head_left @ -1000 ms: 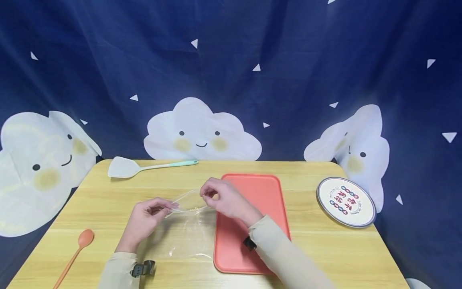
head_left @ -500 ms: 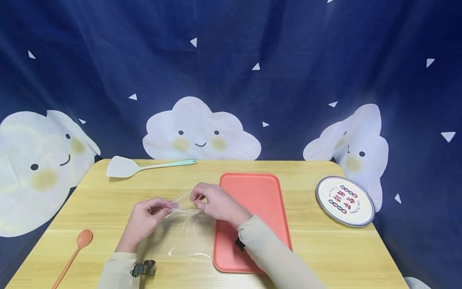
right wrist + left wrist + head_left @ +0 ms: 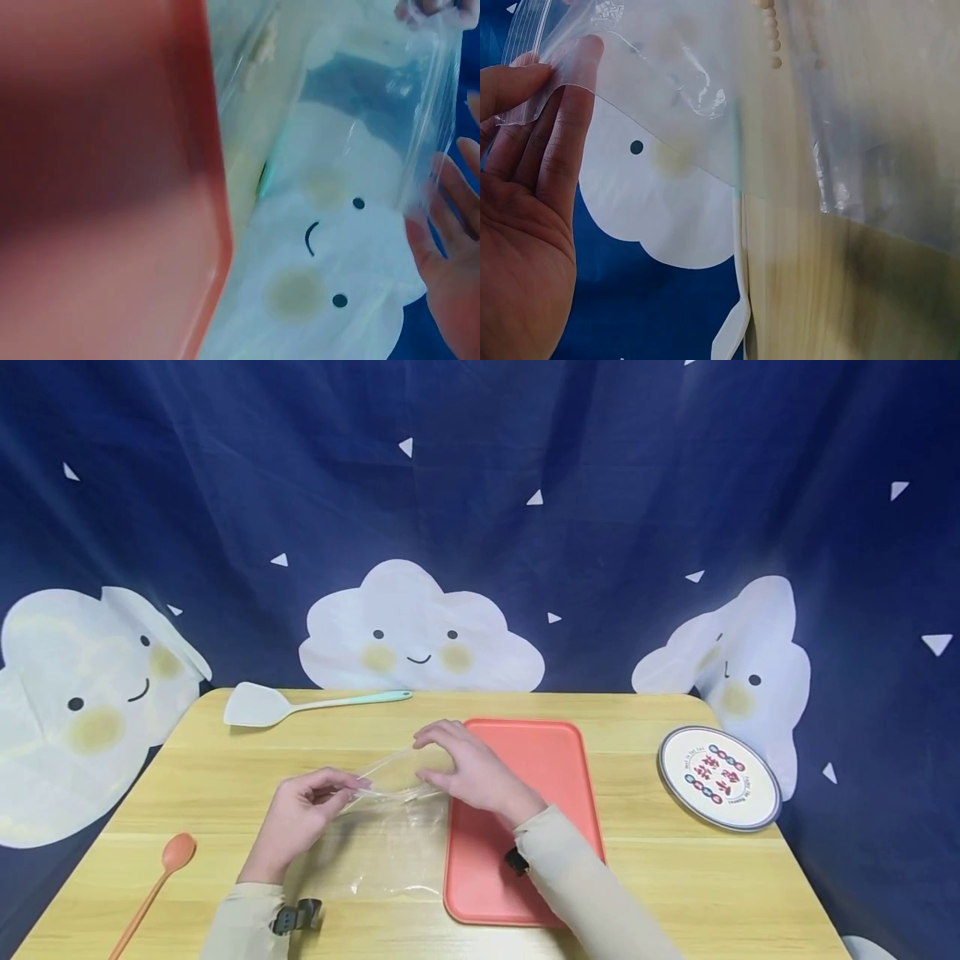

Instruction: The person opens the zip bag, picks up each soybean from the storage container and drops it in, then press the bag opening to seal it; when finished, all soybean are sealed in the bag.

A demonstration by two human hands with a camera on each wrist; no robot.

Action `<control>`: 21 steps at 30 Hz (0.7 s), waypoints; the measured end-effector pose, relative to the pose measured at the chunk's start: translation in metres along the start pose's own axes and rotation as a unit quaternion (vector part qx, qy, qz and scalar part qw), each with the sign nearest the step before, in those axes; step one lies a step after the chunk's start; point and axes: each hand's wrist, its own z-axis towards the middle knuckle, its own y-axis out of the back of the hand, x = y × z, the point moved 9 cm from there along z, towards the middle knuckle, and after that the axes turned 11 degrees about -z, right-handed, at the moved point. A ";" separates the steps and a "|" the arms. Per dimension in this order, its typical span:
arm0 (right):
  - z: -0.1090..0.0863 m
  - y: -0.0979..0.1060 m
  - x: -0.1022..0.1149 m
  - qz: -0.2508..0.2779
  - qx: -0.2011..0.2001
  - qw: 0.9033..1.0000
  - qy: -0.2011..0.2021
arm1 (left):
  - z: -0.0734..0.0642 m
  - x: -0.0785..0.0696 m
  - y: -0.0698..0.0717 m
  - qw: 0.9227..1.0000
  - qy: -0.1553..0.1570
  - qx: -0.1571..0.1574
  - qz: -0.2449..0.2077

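A clear zip bag (image 3: 390,852) lies in the middle of the head view, its zip end raised between both hands. My left hand (image 3: 303,810) pinches one corner of that zip edge; thumb and fingers also grip it in the left wrist view. Around the opposite corner, my right hand (image 3: 480,781) has thumb and fingers spread apart, with fingertips against the plastic. Through the film, a row of small pale beads (image 3: 771,34) shows in the left wrist view. The beads look blurred in the right wrist view.
A red tray (image 3: 536,752) lies under the right forearm, its left edge beside the bag. At the back left is a white spatula (image 3: 258,706); an orange spoon (image 3: 177,853) lies at the left. A printed plate (image 3: 720,777) sits near the table's right edge.
My right hand moved slightly left, then back right, and its pinched thumb and fingers have spread apart. The pale beads at the bag's mouth are less visible now. My left hand stayed in place.
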 end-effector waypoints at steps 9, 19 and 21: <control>-0.006 -0.001 -0.015 -0.016 0.052 0.998 -0.038 | 0.002 -0.019 0.001 0.999 -0.038 -0.002 0.023; -0.006 0.024 -0.013 -0.004 -0.001 1.000 -0.030 | 0.003 -0.052 0.002 0.995 -0.086 0.006 0.054; -0.007 0.033 -0.009 0.000 -0.014 1.000 -0.024 | 0.004 -0.064 0.002 0.993 -0.101 0.006 0.062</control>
